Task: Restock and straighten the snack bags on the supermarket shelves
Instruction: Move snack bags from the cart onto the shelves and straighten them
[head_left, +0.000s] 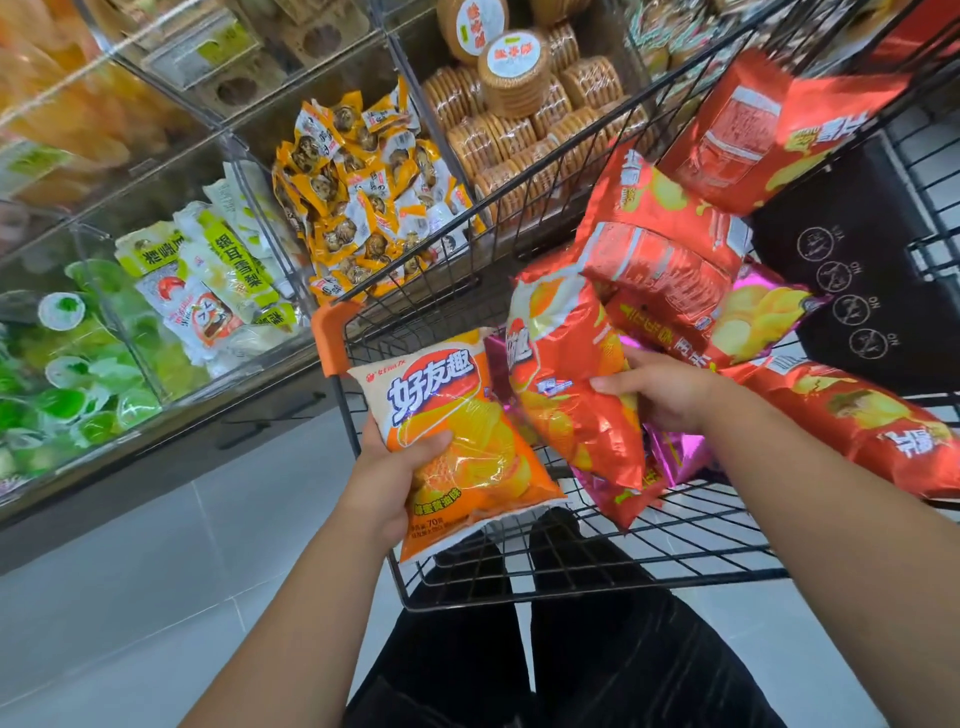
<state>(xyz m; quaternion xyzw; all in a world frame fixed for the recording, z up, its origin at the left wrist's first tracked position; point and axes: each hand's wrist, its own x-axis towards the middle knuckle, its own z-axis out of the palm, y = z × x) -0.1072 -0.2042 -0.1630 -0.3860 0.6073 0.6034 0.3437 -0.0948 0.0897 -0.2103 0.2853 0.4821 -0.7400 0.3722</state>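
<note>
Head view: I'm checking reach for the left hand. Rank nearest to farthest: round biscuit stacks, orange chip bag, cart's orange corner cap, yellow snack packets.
From the left hand:
1. orange chip bag, gripped in it.
2. orange corner cap, on the cart, just above.
3. yellow snack packets, beyond the cart, left of centre.
4. round biscuit stacks, top right, farthest.

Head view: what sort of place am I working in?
Likely a supermarket snack aisle: a black wire shopping cart loaded with red foil chip bags, beside clear plastic bins of wrapped snacks.
</note>
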